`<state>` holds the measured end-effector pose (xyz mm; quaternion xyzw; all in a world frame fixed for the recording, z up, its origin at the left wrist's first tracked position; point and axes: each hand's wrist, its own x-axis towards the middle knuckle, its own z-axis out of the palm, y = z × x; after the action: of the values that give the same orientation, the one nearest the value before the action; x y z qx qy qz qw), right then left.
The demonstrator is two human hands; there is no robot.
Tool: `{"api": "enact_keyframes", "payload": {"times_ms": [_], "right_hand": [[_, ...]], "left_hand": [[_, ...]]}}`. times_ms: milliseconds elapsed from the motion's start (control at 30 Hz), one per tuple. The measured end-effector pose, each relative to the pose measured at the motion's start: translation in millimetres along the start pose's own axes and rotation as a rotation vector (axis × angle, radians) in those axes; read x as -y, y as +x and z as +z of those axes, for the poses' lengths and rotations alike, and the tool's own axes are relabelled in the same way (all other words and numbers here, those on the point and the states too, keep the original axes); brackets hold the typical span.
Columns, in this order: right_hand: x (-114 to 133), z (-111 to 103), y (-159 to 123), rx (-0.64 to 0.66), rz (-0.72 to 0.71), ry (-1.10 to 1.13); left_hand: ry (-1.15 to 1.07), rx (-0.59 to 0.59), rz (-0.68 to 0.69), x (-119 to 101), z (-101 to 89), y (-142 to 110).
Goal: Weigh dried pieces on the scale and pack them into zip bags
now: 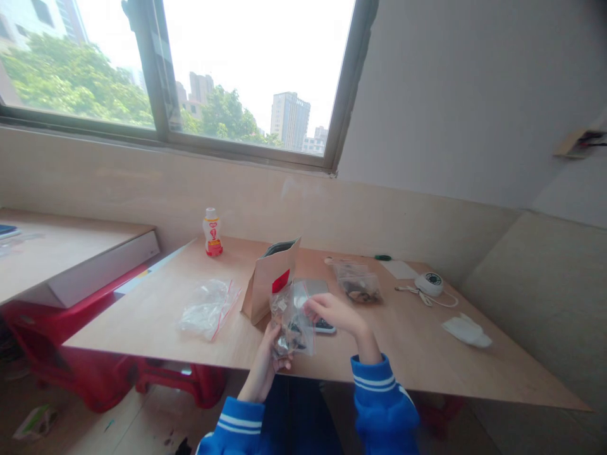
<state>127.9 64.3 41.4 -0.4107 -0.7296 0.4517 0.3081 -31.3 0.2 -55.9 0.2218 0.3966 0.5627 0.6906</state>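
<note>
Left of the hands, a crumpled zip bag (207, 309) lies on the plywood table (128, 322), a kraft paper bag (270, 281) standing just beyond. The left hand (263, 363) curls its fingers around the lower end of a clear zip bag (291, 325) of dark pieces, held over the table's near edge, long axis nearly upright, top leaning toward the window (237, 76). The right hand's (334, 316) closed-together fingers touch its upper side; whether they pinch it is impossible to tell. A phone (325, 326) lies just beneath them.
</note>
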Motion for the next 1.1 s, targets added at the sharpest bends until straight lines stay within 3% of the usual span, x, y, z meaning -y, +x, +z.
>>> {"api": "enact_keyframes", "payload": {"times_ms": [133, 300, 533, 767, 833, 967, 1100], "right_hand": [[-4.4, 15.5, -7.9, 0.024, -0.058, 0.045], [-8.4, 31.8, -1.4, 0.113, -0.133, 0.077], [-26.9, 47.2, 4.3, -0.125, -0.123, 0.057], [-24.6, 32.2, -0.1, -0.265, -0.083, 0.076], [-22.3, 26.1, -3.6, -0.227, -0.06, 0.133], [-17.0, 20.0, -12.9, 0.002, -0.04, 0.182], [-16.6, 21.8, -17.4, 0.021, -0.077, 0.22]], "left_hand": [[0.067, 0.019, 0.037, 3.3, 1.2, -0.7], [0.072, -0.08, 0.109, 4.6, -0.3, -2.9], [0.077, -0.083, 0.144, 1.7, 2.1, -5.3], [0.072, -0.08, 0.15, 1.5, 4.6, -6.8], [0.025, -0.037, 0.137, 1.1, 2.7, -7.4], [-0.034, 0.03, 0.129, -0.6, 1.3, -8.4], [-0.012, -0.003, 0.137, -2.4, 3.8, -7.7]]}}
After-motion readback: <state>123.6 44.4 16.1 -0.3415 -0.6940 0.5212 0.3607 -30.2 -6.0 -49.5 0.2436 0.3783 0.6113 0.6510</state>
